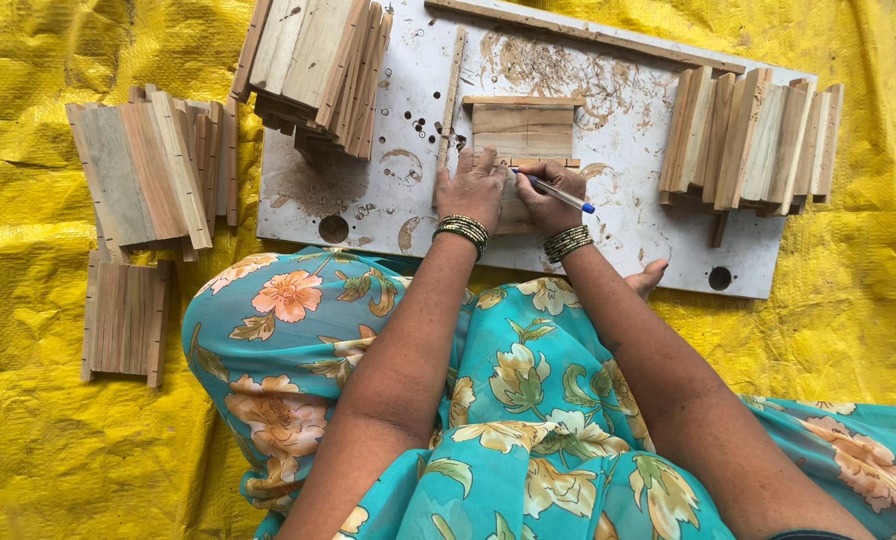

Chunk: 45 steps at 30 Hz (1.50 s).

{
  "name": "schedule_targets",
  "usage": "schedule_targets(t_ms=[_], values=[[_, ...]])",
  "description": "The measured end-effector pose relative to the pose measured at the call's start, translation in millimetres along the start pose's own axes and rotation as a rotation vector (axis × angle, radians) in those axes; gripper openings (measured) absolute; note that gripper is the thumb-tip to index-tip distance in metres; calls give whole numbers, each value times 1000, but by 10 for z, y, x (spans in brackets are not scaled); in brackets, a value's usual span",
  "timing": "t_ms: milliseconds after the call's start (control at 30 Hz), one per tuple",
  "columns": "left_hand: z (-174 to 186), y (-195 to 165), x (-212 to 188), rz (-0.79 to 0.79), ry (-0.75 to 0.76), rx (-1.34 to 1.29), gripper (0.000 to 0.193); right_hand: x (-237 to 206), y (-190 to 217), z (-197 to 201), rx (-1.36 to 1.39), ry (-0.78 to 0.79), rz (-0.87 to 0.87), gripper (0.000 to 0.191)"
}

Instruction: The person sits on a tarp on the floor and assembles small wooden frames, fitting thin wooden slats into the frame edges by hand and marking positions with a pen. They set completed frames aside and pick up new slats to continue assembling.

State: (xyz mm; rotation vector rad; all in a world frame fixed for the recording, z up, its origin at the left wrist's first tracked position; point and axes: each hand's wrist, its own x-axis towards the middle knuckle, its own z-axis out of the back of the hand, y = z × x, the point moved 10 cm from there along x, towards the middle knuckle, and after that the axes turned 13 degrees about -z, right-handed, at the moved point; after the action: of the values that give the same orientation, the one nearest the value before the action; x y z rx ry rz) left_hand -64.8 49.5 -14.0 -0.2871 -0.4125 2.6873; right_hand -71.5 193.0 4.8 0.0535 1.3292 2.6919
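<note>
Fingers (540,190) of the right hand (550,197) are curled tight around a blue pen (556,191). The pen lies slanted, its tip up and to the left by the wood, its blue cap end down and to the right. The left hand (473,187) is spread flat, its fingers pressing down on a small wooden panel (523,133) and not closed on anything. Both hands sit side by side at the near edge of that panel.

The panel is made of flat pieces laid across, so its long way runs left to right. It lies in the middle of a white board (623,120). A thin wooden strip (452,90) stands along the panel's left side, running up and down, and another short strip (522,101) lies across its far edge. So the panel is boxed in on two sides.

To the right of the panel the white board is bare for a bit, and then comes a row of wooden slats (753,140) leaning on each other. To the left there is some bare board with small holes, then a pile of slats (313,65) at the far left corner. More slats (153,170) lie off the board on a yellow sheet (68,420), well apart from the hands. The near edge of the board touches the person's blue flowered cloth (508,380).
</note>
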Motion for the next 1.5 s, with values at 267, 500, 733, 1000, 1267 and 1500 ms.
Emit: schedule_targets(t_ms=[267, 500, 733, 1000, 1267, 1500], values=[[28, -12, -19, 14, 62, -2, 54, -10, 3, -31, 15, 18, 5, 12], [42, -18, -14, 17, 102, -27, 54, -6, 21, -39, -25, 26, -18, 12], [101, -27, -34, 21, 83, -33, 54, -26, 80, -35, 0, 16, 17, 12], [67, -25, -38, 31, 105, -32, 53, -25, 111, -32, 10, 20, 31, 12], [95, -22, -46, 43, 118, -28, 52, -21, 102, -40, 34, 37, 14, 11], [89, -21, -49, 41, 121, -24, 53, -5, 80, -43, 24, 22, 27, 11]])
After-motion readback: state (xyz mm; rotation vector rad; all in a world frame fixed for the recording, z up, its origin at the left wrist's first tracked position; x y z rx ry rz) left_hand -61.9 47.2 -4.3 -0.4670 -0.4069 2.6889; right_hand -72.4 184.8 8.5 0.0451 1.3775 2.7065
